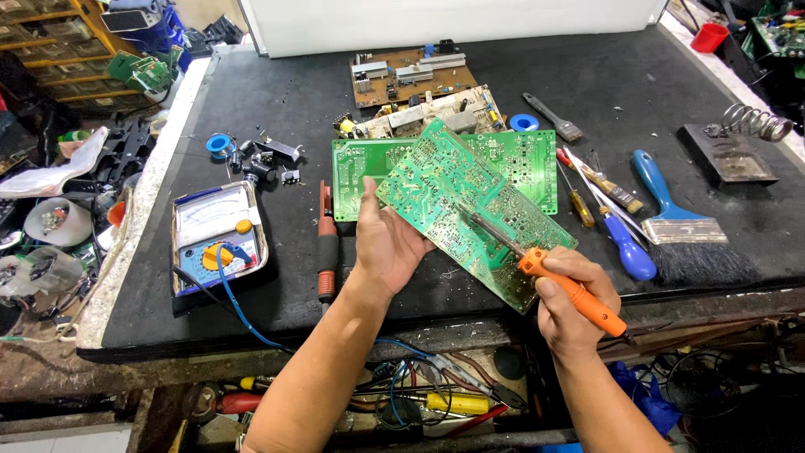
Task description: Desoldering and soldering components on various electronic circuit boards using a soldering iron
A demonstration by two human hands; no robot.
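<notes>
Two hands: left grip (387,243) clasps circuit board (470,210), right grip (570,310) clasps soldering iron (553,277).

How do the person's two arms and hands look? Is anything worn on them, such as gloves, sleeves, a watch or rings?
Both forearms are bare up to the lower edge of the picture: no sleeves show. The left hand and the right hand wear no gloves. No watch, bracelet or ring is visible on either wrist or on the fingers that show. No cables or markings are on the arms.
</notes>
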